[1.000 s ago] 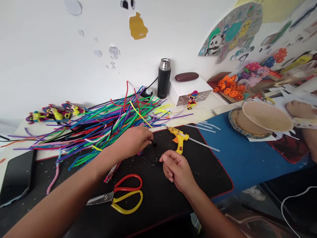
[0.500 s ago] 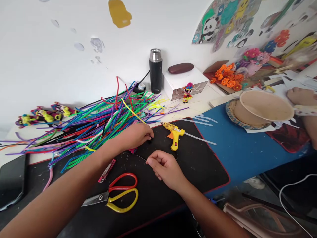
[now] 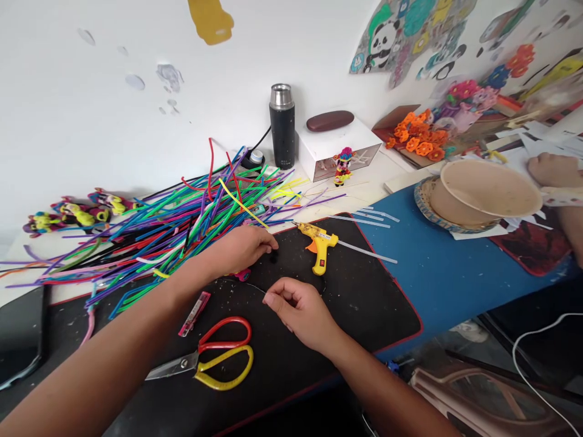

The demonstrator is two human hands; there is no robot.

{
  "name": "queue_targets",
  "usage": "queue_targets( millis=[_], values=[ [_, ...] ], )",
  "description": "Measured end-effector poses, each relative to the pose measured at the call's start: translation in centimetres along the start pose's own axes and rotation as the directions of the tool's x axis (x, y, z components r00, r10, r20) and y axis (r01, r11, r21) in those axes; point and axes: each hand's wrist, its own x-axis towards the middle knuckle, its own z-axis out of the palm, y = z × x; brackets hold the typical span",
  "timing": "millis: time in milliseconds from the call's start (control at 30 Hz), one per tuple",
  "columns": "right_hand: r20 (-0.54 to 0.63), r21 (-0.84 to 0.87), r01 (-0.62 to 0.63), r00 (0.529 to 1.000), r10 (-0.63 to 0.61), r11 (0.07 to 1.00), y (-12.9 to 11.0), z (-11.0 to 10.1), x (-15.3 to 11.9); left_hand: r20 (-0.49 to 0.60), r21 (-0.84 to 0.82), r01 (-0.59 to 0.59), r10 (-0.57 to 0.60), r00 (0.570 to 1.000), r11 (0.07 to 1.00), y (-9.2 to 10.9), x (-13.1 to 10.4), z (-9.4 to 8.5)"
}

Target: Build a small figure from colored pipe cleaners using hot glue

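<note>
My left hand (image 3: pixel 243 249) hangs over the black mat (image 3: pixel 355 315) beside the pipe cleaners (image 3: pixel 182 218), its fingers closed toward a small black piece (image 3: pixel 273 255); whether it grips this is unclear. A pink item (image 3: pixel 243 275) shows partly below that hand. My right hand (image 3: pixel 296 309) pinches a thin dark wire (image 3: pixel 250 284) between thumb and forefinger, its other fingers curled. The yellow glue gun (image 3: pixel 322 246) lies just beyond my hands, a clear glue stick in its back. Red-and-yellow-handled scissors (image 3: pixel 223 355) and a pink cutter (image 3: pixel 194 314) rest nearer me.
A black bottle (image 3: pixel 282 127) and a white box (image 3: pixel 334 142) with a small figure (image 3: pixel 343 167) before it stand at the wall. On the right, a bowl (image 3: pixel 489 188) sits near another person's hand (image 3: pixel 553 170). A phone (image 3: pixel 20 328) lies far left.
The view has shifted slightly. Both hands keep nearly the same poses, and more of the small black piece now shows below the left fingertips.
</note>
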Motion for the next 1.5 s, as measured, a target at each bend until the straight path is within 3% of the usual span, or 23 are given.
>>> queue_targets(
  millis=[367, 567, 667, 833, 1000, 1200, 1333, 1500],
  values=[
    [0.004, -0.071, 0.008, 1.0, -0.007, 0.997, -0.4, 0.1, -0.1, -0.004, -0.077, -0.008, 0.008, 1.0, 0.997, 0.0, -0.2, 0.3],
    [-0.002, -0.135, 0.031, 1.0, -0.031, 0.99, -0.2, 0.1, -0.1, -0.112, -0.047, 0.017, -0.022, 0.994, 0.999, -0.2, -1.2, -0.6],
    [-0.005, -0.153, 0.034, 0.999, -0.035, 0.988, -0.3, 0.1, -0.1, -0.234, -0.035, 0.0, -0.008, 0.972, 0.999, 0.5, -2.8, -1.5],
    [0.003, -0.201, 0.04, 0.999, -0.041, 0.979, -0.2, 0.1, -0.1, -0.465, -0.097, 0.074, -0.111, 0.878, 0.993, 1.8, -6.8, -2.7],
    [-0.017, -0.21, 0.024, 0.999, -0.028, 0.977, 0.1, 0.2, -0.2, -0.504, -0.14, 0.081, -0.141, 0.852, 0.987, 1.5, -9.9, -1.9],
    [-0.03, -0.26, 0.037, 0.998, -0.046, 0.965, -0.6, 0.1, -0.2, -0.483, -0.187, 0.08, -0.163, 0.86, 0.979, 0.0, -11.9, -0.2],
    [-0.085, -0.466, 0.064, 0.99, -0.116, 0.882, -2.1, -1.0, 0.4, -0.469, -0.241, 0.083, -0.191, 0.862, 0.967, -0.1, -13.3, -0.2],
    [-0.078, -0.816, 0.039, 0.981, -0.177, 0.576, -3.8, -2.4, 1.4, -0.481, -0.301, 0.091, -0.233, 0.845, 0.949, -0.2, -15.3, 0.1]
  ],
)
